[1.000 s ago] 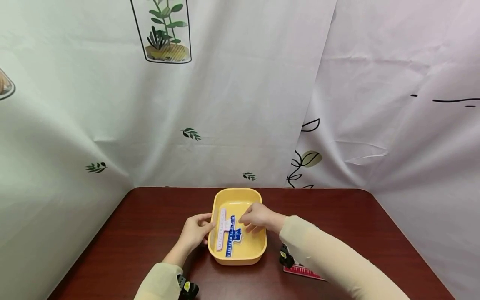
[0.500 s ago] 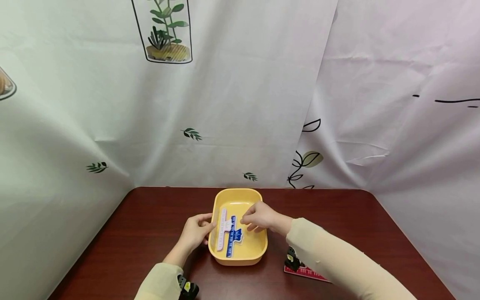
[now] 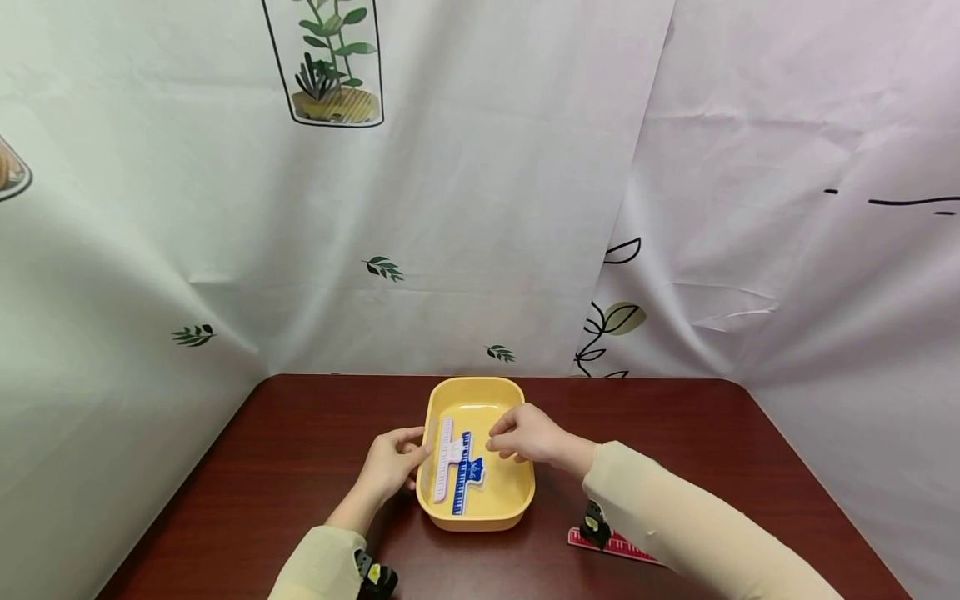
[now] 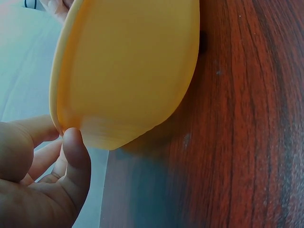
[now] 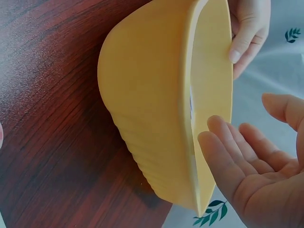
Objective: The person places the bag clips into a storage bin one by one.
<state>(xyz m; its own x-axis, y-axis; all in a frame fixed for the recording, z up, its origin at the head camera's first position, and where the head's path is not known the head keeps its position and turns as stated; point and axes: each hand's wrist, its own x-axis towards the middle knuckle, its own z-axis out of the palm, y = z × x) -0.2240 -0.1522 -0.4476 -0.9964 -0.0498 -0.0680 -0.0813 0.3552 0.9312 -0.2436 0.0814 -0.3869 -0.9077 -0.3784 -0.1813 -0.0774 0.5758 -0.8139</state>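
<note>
A yellow plastic basin (image 3: 480, 524) stands at the middle of the table. My left hand (image 3: 388, 462) pinches its left rim between thumb and fingers, also plain in the left wrist view. Inside, on the left side, lie two T-shaped ruler-like clips: a pale pink clip (image 3: 442, 471) and a blue clip (image 3: 460, 485), side by side. My right hand (image 3: 528, 435) hovers over the right rim of the basin. In the right wrist view, that hand (image 5: 266, 166) has its fingers loosely bent, thumb apart, with nothing between them.
A red ruler-like clip (image 3: 622, 547) lies on the table right of the basin, partly hidden by the right sleeve (image 3: 675, 517) and wrist camera. The dark wooden table (image 3: 322, 433) meets a white patterned cloth (image 3: 450, 208) behind it.
My right hand has shifted a little to the right, away from the blue clip, and its sleeve has moved right too. The left hand, basin and clips stay where they were.
</note>
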